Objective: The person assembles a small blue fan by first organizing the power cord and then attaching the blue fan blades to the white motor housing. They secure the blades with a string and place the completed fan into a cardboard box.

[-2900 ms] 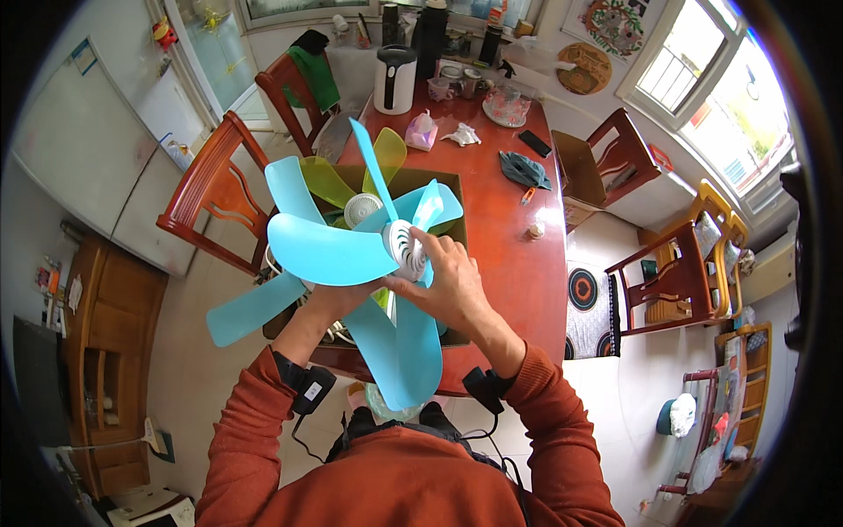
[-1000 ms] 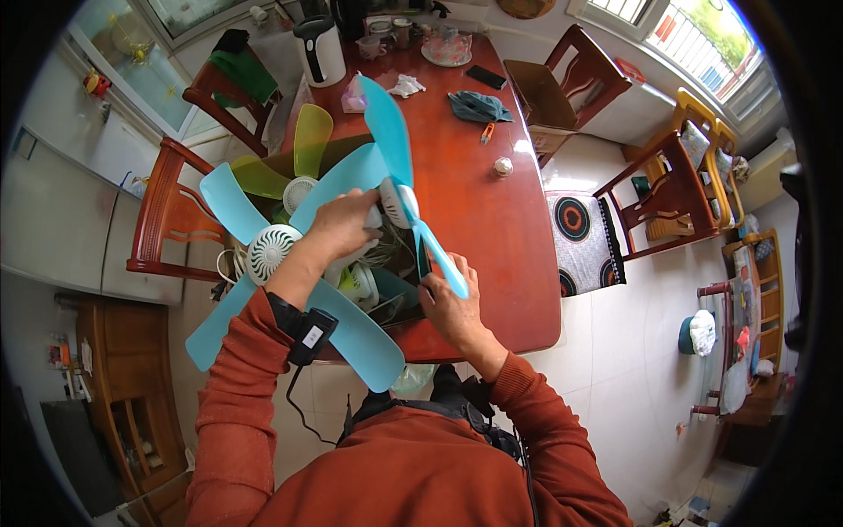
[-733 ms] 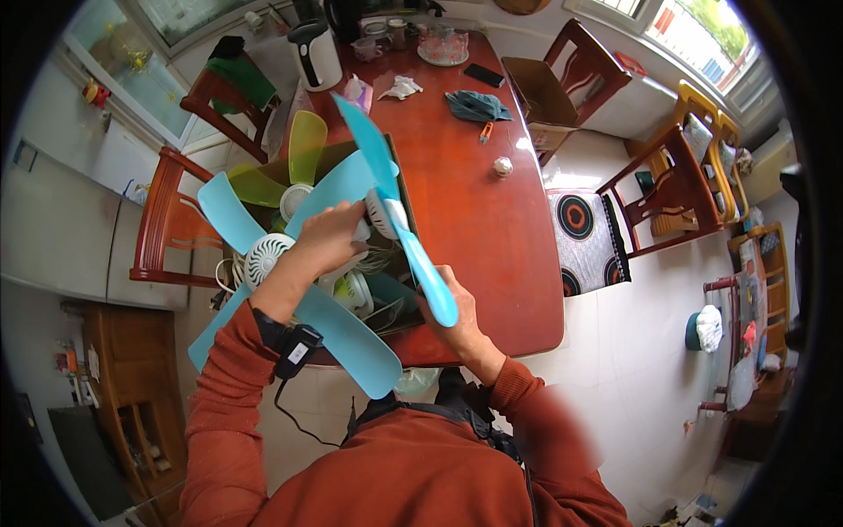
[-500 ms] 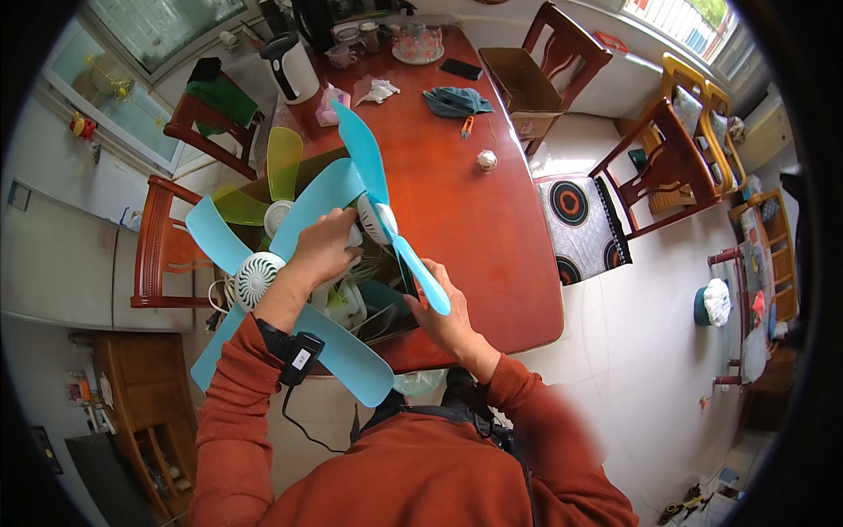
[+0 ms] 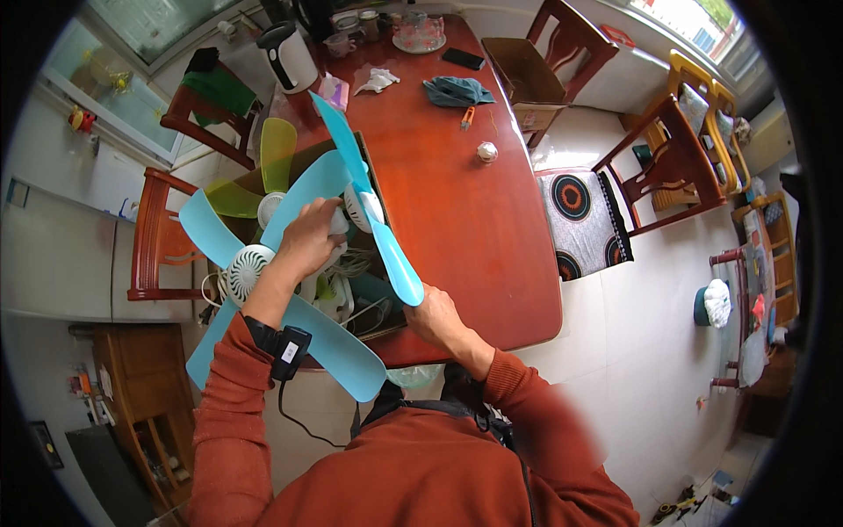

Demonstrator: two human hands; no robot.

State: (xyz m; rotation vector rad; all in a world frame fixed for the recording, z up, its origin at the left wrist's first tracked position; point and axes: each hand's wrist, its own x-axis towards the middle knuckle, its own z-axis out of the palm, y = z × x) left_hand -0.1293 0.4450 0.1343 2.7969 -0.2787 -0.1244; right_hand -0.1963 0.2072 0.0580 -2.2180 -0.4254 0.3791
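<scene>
My left hand [image 5: 307, 235] is closed around the white body behind the hub of a blue-bladed fan [image 5: 356, 209], which is tilted edge-on above the cardboard box [image 5: 379, 180]. Under my left forearm is another blue-bladed fan [image 5: 248, 270] with a round slotted white hub; its blades spread across the box's left side. My right hand [image 5: 437, 318] is bent at the box's near right corner, against the lower blade tip of the tilted fan. That tip hides some of its fingers. Inside the box are white cords [image 5: 349, 263], white parts and a yellow-green-bladed fan [image 5: 277, 151].
A white kettle [image 5: 288, 60], tissue packet [image 5: 334, 92], glass set [image 5: 419, 35], phone [image 5: 464, 58], grey-blue cloth [image 5: 458, 91], orange cutter [image 5: 467, 118] and white ball [image 5: 486, 152] are on the red-brown table [image 5: 474, 246]. Wooden chairs [image 5: 162, 237] stand around it. A black device [image 5: 290, 351] with a cable is on my left wrist.
Both blue-bladed fans have shifted slightly left, along with my left hand. My right hand has moved a little left and down, its fingers now more hidden behind the blade tip.
</scene>
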